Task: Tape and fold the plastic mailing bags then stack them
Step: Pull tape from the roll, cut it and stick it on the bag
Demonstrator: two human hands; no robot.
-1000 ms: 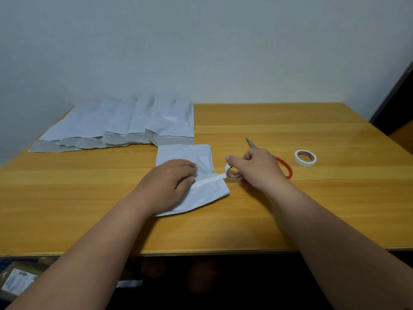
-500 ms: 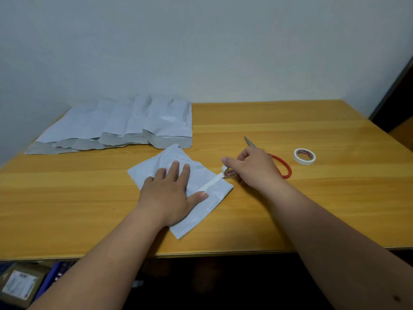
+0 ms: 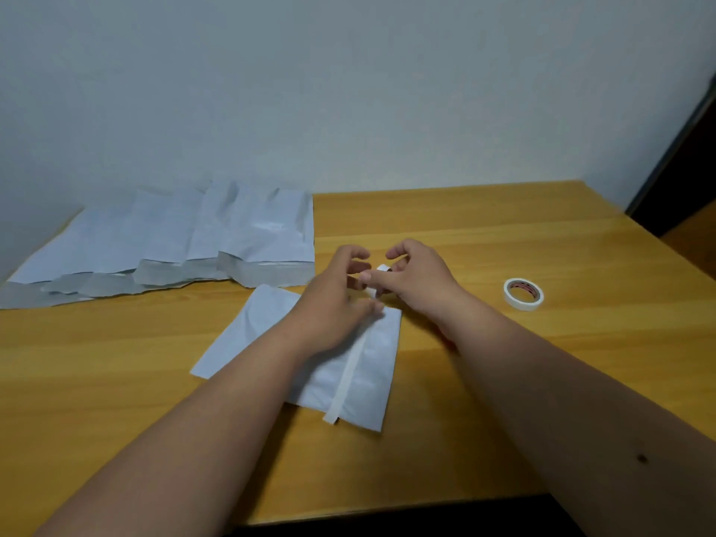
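Fingers of both hands meet at far end of tape strip (image 3: 350, 372): right hand (image 3: 416, 279) pinches tape roll (image 3: 381, 270), left hand (image 3: 335, 304) holds strip on folded bag (image 3: 271, 327). Strip runs near-far; tear point just beyond bag's far edge, mid worktop (image 3: 542, 362).

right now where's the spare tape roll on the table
In the head view the spare tape roll lies flat on the table to the right, just beyond the right hand, touching nothing.
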